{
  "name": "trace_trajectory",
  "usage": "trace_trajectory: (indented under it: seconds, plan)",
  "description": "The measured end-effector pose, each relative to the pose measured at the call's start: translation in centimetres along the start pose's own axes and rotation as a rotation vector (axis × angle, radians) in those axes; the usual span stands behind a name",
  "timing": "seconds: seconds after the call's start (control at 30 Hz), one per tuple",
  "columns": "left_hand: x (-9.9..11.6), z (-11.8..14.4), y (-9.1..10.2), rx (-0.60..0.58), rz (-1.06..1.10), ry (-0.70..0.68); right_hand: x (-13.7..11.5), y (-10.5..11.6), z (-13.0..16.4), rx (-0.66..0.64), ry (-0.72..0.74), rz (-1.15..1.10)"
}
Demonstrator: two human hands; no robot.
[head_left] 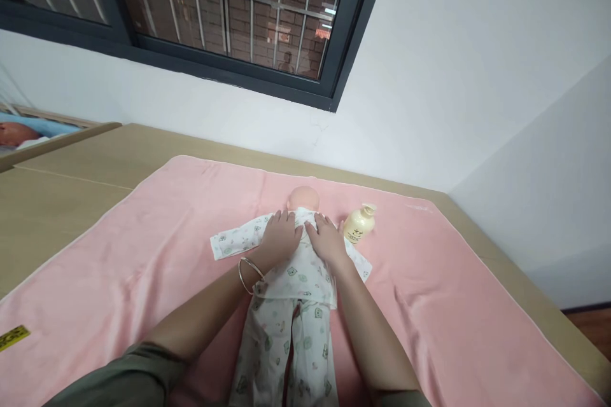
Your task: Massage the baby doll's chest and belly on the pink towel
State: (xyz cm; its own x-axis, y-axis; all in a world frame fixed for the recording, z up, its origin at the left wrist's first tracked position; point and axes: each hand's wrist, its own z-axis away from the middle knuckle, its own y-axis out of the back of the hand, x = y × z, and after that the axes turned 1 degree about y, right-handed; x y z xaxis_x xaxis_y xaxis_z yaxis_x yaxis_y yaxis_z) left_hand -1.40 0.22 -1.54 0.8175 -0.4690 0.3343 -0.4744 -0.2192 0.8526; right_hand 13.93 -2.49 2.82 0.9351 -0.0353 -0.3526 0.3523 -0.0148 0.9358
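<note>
Two hands are lying flat, fingers spread, on the doll's point(291, 280) patterned shirt: the left hand point(280, 238) and right hand point(326, 238) gripping nothing. The doll is resting on a pink towel point(143, 267) covering the table point(71, 172), a cream bottle point(359, 224) just beside it.

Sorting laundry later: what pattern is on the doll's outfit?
White outfit with small green prints, clearest in the head view.

a pink towel point(143, 254), a white doll outfit point(296, 305) with small green prints, a pale yellow bottle point(359, 224), a tan table point(71, 184).
</note>
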Motion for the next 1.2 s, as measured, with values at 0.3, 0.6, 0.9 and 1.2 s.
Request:
trace_trajectory:
  seconds: [0.3, 0.6, 0.9, 1.2]
  plan:
    - [-0.1, -0.4, 0.8, -0.038, -0.011, -0.009, -1.3, 0.1, 0.8, 0.038, 0.008, 0.063]
    - [-0.9, -0.8, -0.2, 0.011, -0.026, 0.032, -2.6, 0.9, 2.2, 0.03, 0.082, 0.196]
    - [0.1, 0.1, -0.4, 0.045, -0.086, 0.038, 0.1, -0.8, -0.1, 0.08, -0.009, 0.012]
    - [0.0, 0.5, -0.7, 0.131, -0.094, -0.118, -0.9, -0.2, 0.7, 0.022, -0.013, 0.115]
